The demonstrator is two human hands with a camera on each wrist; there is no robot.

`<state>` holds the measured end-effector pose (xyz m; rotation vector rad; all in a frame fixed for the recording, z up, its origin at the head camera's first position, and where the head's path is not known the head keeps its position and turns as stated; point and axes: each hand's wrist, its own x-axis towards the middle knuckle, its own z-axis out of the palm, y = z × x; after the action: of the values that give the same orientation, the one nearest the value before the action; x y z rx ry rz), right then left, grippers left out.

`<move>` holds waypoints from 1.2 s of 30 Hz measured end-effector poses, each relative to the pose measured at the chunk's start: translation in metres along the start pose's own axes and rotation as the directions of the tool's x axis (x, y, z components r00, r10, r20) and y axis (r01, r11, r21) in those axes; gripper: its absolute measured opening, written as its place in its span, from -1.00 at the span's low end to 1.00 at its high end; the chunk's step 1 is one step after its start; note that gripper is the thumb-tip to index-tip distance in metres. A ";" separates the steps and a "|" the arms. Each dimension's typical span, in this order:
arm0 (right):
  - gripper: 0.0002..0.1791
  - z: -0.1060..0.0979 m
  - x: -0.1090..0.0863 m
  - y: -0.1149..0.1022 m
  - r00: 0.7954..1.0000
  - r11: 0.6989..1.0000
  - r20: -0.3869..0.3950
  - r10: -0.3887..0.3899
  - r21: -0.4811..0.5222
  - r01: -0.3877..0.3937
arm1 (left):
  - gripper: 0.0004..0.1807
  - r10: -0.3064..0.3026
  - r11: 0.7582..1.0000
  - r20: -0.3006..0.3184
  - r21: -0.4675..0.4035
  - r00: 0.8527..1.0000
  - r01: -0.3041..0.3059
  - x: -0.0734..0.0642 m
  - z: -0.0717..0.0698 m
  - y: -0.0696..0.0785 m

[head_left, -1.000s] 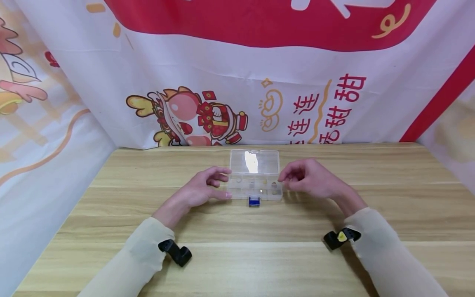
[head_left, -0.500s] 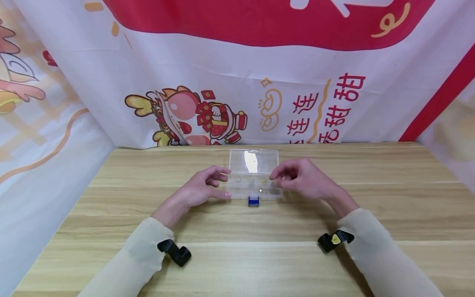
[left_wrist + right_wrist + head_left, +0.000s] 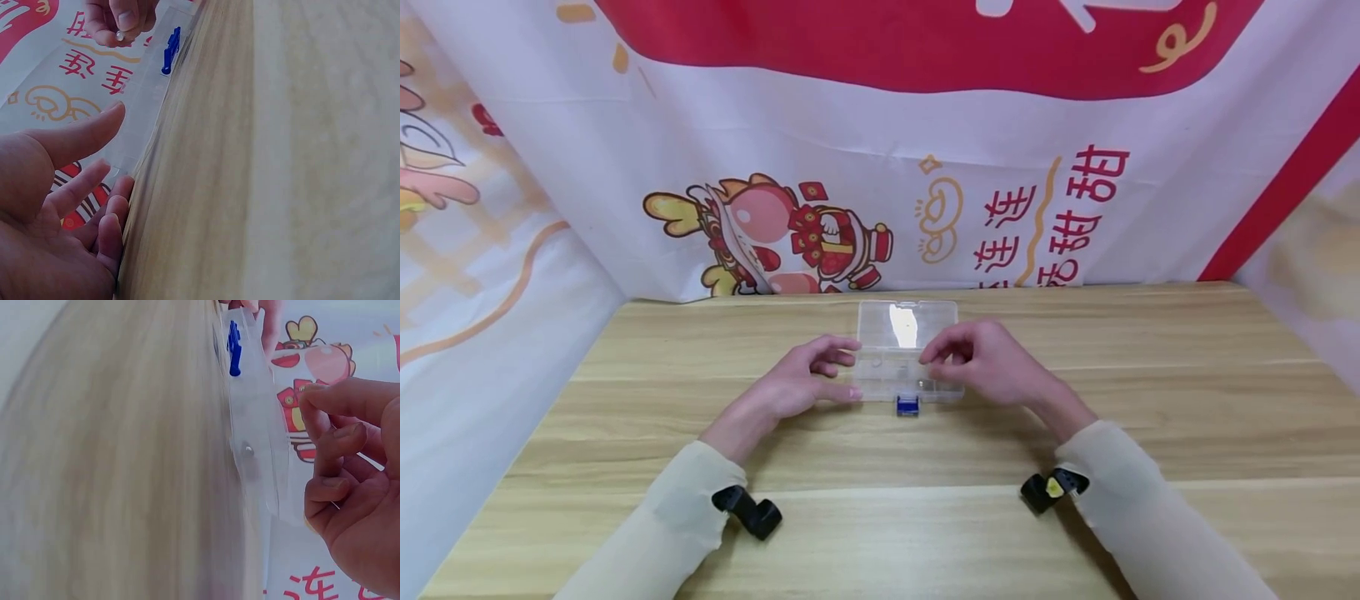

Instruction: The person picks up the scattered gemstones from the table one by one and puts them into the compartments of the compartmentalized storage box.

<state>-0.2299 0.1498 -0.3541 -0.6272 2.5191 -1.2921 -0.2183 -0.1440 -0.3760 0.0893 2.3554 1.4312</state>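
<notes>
A clear plastic compartment box point(image 3: 868, 387) lies on the table with its lid point(image 3: 876, 325) raised at the back and a blue latch point(image 3: 907, 406) hanging at the front. My left hand point(image 3: 793, 383) is at the box's left end, thumb near the front corner and index finger near the hinge, with nothing pinched. Over the right half of the box is my right hand point(image 3: 988, 362). In the left wrist view its thumb and finger pinch a small shiny round bead point(image 3: 120, 35). Another small shiny piece point(image 3: 249, 450) sits in the box, in the right wrist view.
The wood-grain table point(image 3: 895, 517) meets a white printed cloth point(image 3: 820, 125) behind the box. Each sleeved wrist wears a black camera mount, left mount point(image 3: 748, 511) and right mount point(image 3: 1052, 490), low over the table.
My right hand has moved left from the box's right end to over its right-hand compartments. My left hand has stayed by the left end. The head view has shifted slightly.
</notes>
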 end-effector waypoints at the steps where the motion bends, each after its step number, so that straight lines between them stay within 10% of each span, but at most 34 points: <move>1: -0.86 0.002 0.001 -0.001 1.000 1.000 0.001 0.000 -0.003 0.000 | -0.28 -0.001 1.000 0.000 0.000 1.000 0.001 0.000 0.000 -0.001; 36: -0.93 0.045 0.031 -0.031 0.995 0.993 0.098 -0.024 -0.112 0.035 | -0.30 -0.001 1.000 -0.001 0.000 1.000 0.001 0.000 -0.001 -0.001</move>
<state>-0.2309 0.0866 -0.3554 -0.7356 2.5269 -1.1052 -0.2181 -0.1457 -0.3766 0.0875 2.3559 1.4320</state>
